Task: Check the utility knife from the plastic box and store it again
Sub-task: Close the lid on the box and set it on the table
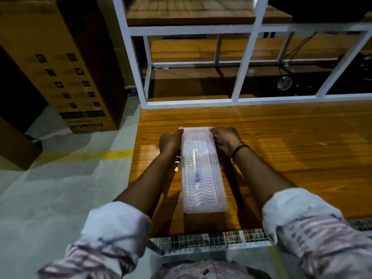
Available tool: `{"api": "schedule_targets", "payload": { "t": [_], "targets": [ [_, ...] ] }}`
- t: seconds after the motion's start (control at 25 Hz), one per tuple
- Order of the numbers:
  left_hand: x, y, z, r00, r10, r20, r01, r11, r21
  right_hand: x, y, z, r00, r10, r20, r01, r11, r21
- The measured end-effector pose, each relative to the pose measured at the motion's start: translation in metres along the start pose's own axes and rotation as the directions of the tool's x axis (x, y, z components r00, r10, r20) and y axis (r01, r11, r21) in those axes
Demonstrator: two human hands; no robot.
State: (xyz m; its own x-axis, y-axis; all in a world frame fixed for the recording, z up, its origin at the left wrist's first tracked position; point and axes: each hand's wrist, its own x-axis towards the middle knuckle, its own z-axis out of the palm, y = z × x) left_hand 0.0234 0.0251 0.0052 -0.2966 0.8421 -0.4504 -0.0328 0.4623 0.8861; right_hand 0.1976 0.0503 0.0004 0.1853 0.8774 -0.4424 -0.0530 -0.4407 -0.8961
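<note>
Both my hands gripped the far end of the plastic box on the table.

The clear plastic box lay lengthwise on the wooden table, the utility knife faintly visible inside it. My left hand and right hand clasped its far corners. Beyond stood a white metal frame and, leftward, a cardboard carton.

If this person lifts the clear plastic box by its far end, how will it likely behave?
The plastic box looks thin-walled, so probably light and slightly flexible. The utility knife lies loose inside and may slide when tilted. The glossy table suggests it pushes easily.
</note>
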Motion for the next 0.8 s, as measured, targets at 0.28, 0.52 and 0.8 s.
{"api": "schedule_targets", "payload": {
  "t": [0.28,0.52,0.8],
  "targets": [
    [0.032,0.005,0.01,0.999,0.003,-0.052,0.0,0.998,0.06,0.063,0.0,0.008,0.998,0.018,-0.059,-0.023,0.996,-0.09],
    [0.039,0.001,0.013,0.997,0.033,-0.068,-0.024,0.991,0.128,0.078,0.011,0.011,0.999,0.004,-0.035,-0.008,0.994,-0.107],
    [0.046,-0.002,0.017,0.997,0.037,-0.071,-0.025,0.984,0.175,0.081,0.014,0.014,0.997,-0.037,-0.062,0.027,0.987,-0.157]
  ]
}}
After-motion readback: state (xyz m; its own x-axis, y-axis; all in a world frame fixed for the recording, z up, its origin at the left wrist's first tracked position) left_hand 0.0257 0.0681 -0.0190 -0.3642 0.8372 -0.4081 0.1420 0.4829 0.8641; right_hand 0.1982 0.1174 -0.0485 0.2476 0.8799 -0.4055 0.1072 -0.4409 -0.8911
